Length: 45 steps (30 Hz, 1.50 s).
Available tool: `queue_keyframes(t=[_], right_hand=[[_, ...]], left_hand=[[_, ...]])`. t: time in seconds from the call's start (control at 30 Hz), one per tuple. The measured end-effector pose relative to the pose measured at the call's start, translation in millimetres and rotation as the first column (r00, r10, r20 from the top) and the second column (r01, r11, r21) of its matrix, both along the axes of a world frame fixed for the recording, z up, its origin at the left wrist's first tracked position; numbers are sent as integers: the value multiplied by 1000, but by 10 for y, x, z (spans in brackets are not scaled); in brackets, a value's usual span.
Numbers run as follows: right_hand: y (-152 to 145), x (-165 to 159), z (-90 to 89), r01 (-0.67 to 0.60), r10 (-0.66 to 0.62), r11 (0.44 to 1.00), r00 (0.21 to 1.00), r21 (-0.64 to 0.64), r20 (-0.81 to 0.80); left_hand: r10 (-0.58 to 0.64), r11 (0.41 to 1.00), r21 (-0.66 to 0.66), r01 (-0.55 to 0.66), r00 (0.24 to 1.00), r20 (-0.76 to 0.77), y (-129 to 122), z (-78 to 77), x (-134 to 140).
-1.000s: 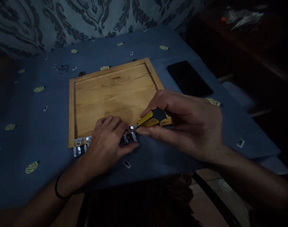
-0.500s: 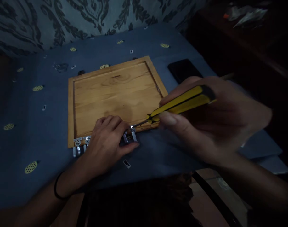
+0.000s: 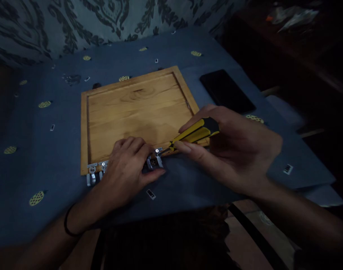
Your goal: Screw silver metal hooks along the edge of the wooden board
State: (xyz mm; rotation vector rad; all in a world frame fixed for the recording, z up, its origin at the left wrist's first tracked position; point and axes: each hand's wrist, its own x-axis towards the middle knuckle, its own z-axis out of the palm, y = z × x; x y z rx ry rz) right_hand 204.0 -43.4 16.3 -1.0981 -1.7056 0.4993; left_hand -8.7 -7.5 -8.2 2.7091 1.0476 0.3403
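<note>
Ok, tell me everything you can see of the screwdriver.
The screwdriver has a ridged yellow-and-black handle, plastic-looking, and a thin shaft. It slants down to the picture's left over the near edge of the wooden board. The right hand holds the handle between thumb and fingers. The tip lies near a metal hook; whether they touch is too dark to tell.

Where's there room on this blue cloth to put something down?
Widest: the blue cloth left of the wooden board, beyond the left forearm. Another patch lies between the board's far edge and the patterned backdrop, with small items at left. It's crowded along the board's near edge: left hand, metal brackets, right hand, screwdriver. A black phone sits right of the board.
</note>
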Motion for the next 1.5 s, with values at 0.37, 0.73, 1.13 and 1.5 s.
queue_keyframes(t=[0.37,0.73,1.13,1.5], right_hand=[[27,-49,65,-48,49,999,998,-21,42],[-16,-184,69,134,-137,990,987,47,79],[-60,-127,70,196,-201,977,978,88,53],[-69,-142,68,291,-291,957,956,-5,-22]], left_hand=[[-10,998,56,9,1000,19,-2,-26,-10],[-3,997,80,3,1000,4,-9,-25,-9],[-13,1000,17,13,1000,16,7,0,-7],[-17,1000,12,16,1000,20,-3,-14,-9]])
